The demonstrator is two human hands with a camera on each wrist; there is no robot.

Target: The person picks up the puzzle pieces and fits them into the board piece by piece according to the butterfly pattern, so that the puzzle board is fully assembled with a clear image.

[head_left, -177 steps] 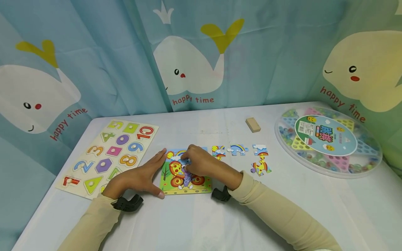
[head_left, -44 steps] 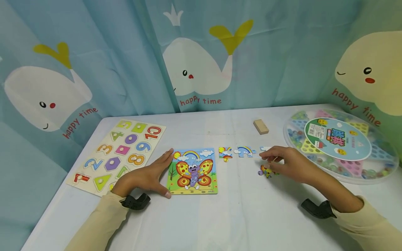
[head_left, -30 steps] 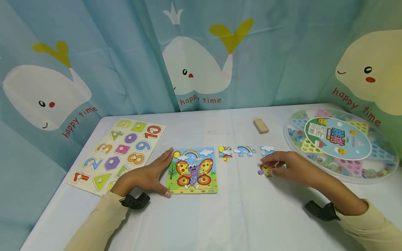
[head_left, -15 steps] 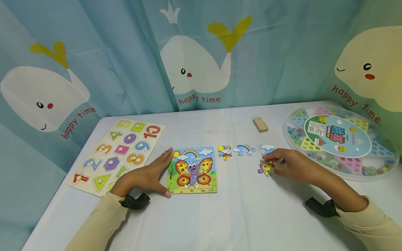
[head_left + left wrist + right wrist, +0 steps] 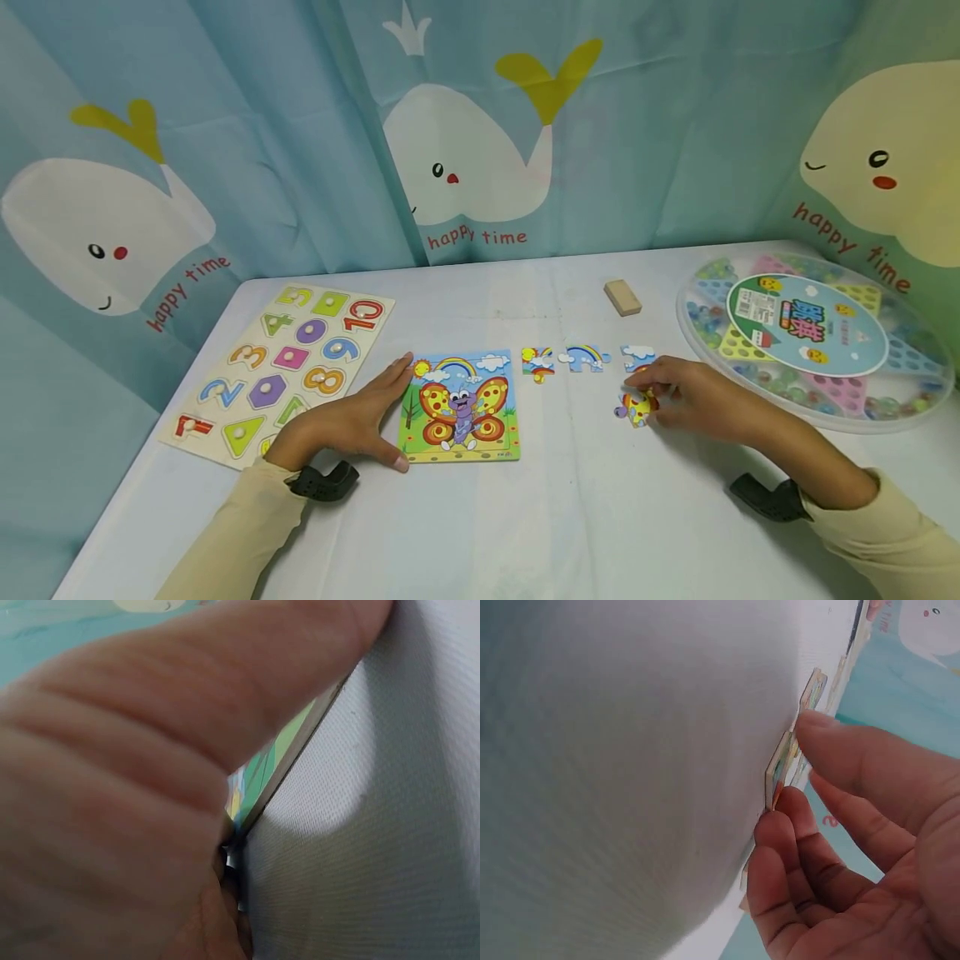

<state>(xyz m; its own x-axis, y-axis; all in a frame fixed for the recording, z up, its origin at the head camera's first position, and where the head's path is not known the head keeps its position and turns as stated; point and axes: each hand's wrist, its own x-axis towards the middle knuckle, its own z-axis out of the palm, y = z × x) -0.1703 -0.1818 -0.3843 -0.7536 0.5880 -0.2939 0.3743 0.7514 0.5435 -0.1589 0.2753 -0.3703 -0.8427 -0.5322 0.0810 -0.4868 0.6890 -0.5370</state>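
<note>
My left hand lies along the left side of a square butterfly jigsaw puzzle, fingertips at its upper left corner and thumb by the lower left. In the left wrist view the thumb hides much of the puzzle's edge. Over on the right, my right hand pinches a red and yellow jigsaw piece between thumb and fingers, low over the white cloth. The right wrist view shows the piece slightly tilted. Just behind it are a cloud piece, a rainbow piece and a sun piece.
A wooden number-and-shape peg board lies at the left. At the back stands a small wooden block. A round clear case of marbles takes up the right side. A whale-print curtain hangs behind the table.
My right hand has left the butterfly puzzle for the loose pieces at the right, and now pinches the red and yellow piece, which has turned slightly. The left hand has stayed at the puzzle.
</note>
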